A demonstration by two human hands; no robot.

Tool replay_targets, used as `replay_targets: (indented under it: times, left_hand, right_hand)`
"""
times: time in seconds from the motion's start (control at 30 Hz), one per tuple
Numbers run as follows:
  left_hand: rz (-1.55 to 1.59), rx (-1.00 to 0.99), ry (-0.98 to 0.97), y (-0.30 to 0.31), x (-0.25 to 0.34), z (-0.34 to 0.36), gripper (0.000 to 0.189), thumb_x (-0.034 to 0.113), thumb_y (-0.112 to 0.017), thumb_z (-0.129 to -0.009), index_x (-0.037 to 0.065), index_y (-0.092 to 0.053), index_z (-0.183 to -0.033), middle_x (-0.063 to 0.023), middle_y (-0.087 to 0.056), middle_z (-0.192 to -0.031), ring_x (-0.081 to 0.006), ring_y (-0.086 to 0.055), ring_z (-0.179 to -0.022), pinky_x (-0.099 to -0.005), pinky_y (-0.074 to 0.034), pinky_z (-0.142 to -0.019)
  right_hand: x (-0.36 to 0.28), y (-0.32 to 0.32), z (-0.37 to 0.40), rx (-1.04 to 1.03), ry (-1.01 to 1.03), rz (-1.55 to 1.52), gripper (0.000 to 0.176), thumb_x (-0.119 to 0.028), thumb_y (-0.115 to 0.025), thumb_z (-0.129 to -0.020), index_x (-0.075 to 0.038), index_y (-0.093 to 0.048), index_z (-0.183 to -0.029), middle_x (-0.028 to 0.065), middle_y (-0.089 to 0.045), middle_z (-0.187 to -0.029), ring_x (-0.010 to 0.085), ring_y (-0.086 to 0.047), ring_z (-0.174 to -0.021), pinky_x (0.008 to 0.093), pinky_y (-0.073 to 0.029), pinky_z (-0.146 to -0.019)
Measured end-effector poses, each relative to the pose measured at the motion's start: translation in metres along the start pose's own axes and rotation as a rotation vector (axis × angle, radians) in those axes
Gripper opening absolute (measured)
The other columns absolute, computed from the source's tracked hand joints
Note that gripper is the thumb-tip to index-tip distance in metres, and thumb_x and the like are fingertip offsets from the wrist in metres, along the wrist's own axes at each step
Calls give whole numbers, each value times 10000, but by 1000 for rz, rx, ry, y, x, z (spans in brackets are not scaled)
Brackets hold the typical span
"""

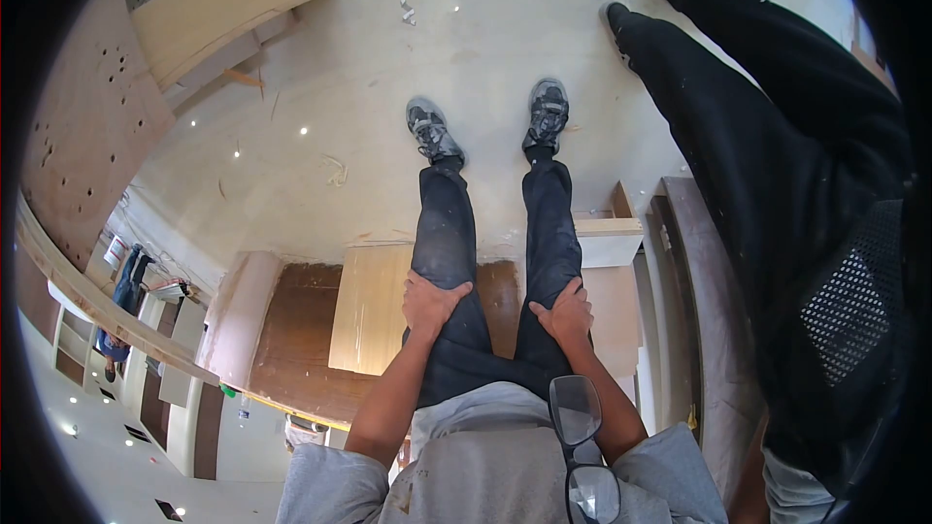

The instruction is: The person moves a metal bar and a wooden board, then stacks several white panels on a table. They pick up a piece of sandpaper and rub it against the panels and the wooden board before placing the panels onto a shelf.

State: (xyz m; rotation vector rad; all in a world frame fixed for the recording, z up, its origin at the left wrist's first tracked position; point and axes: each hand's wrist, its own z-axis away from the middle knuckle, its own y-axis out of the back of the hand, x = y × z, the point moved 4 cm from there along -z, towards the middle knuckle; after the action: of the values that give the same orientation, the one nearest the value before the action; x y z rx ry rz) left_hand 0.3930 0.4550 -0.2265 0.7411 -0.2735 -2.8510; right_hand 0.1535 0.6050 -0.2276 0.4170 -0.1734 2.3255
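My left hand [435,304] lies on my left leg [445,223] near the knee, its thumb spread inward from the fingers. On the other leg [551,223], also near the knee, rests my right hand [566,311], thumb apart and fingers bent over the outer side. Neither hand holds an object. A pair of glasses [575,409] hangs at the front of my grey shirt [476,471]. Under my legs are a pale wood board [371,306] and a brown panel [301,315]. Both shoes [434,129] are on the floor.
A person in black trousers [738,146] stands close on the right. Curved wooden pieces [233,10] and a board with holes [92,126] are at the left. Scraps [408,13] lie on the floor [349,68]. Another person [126,296] is far off at the left.
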Motion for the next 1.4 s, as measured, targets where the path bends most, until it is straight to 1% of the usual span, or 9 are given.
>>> replay_targets:
  times: [0.3,0.4,0.5,0.6,0.7,0.9,1.0,1.1,1.4]
  left_hand:
    - [6,-10,26,-2,2,-2,1092,596,-866,-590,-51,-395,-1333,-227,-542,-1315,-361,-560,-1219,-442,-469,-1026]
    - [-6,-12,31,-3,2,-3,1101,595,-868,-589,-50,-386,-1340,-225,-542,-1315,-359,-561,-1220,-441,-471,-1026]
    - [-13,-14,39,-2,3,-2,1097,596,-869,-589,-46,-386,-1335,-228,-541,-1314,-356,-566,-1215,-438,-475,-1023]
    - [-24,-7,36,-1,5,-1,1086,602,-866,-589,-37,-392,-1327,-226,-543,-1311,-353,-571,-1209,-435,-478,-1018]
    - [-22,-32,50,1,7,-1,1072,610,-861,-589,-31,-399,-1314,-220,-554,-1297,-350,-575,-1205,-431,-479,-1016]
    - [-24,19,23,-5,3,-3,1060,605,-860,-591,-34,-403,-1302,-214,-569,-1279,-347,-575,-1204,-430,-477,-1018]
    - [4,-22,29,-3,3,-2,1073,594,-865,-590,-41,-398,-1318,-216,-560,-1293,-351,-572,-1208,-433,-473,-1023]
    - [4,-3,22,-2,2,0,1080,585,-870,-589,-49,-399,-1326,-221,-555,-1301,-355,-570,-1209,-434,-475,-1021]
    - [36,0,5,-3,-1,1,1079,580,-871,-589,-60,-408,-1325,-225,-562,-1295,-359,-570,-1213,-433,-484,-1014]
  right_hand:
    - [-2,5,1,-9,-5,-14,1137,-580,-785,-746,46,-183,-1480,271,-461,-1363,454,-529,-1219,557,-490,-955]
    - [-1,3,-1,17,3,-2,1112,-552,-795,-749,47,-201,-1475,254,-476,-1341,428,-552,-1192,561,-500,-930]
    - [0,2,-2,18,10,-1,1117,-550,-795,-749,47,-196,-1479,253,-476,-1340,429,-552,-1191,563,-500,-929]
    - [0,4,-1,-19,-7,-2,1143,-588,-780,-748,41,-179,-1490,263,-458,-1369,447,-531,-1222,554,-491,-954]
    - [-1,4,-1,-13,-16,4,1142,-590,-779,-749,36,-182,-1495,258,-457,-1374,439,-529,-1227,548,-488,-960]
    - [-2,4,0,-13,-26,16,1137,-585,-781,-747,31,-187,-1496,251,-457,-1380,431,-529,-1231,535,-487,-966]
    - [-1,2,0,-3,-18,5,1134,-579,-787,-744,29,-192,-1493,247,-460,-1380,429,-530,-1231,534,-487,-967]
    - [-2,0,-1,31,-1,-2,1105,-534,-804,-745,51,-208,-1469,251,-479,-1342,427,-555,-1191,565,-497,-932]
    - [1,-9,-3,59,7,23,1112,-546,-797,-746,50,-212,-1480,246,-484,-1346,418,-559,-1187,558,-503,-918]
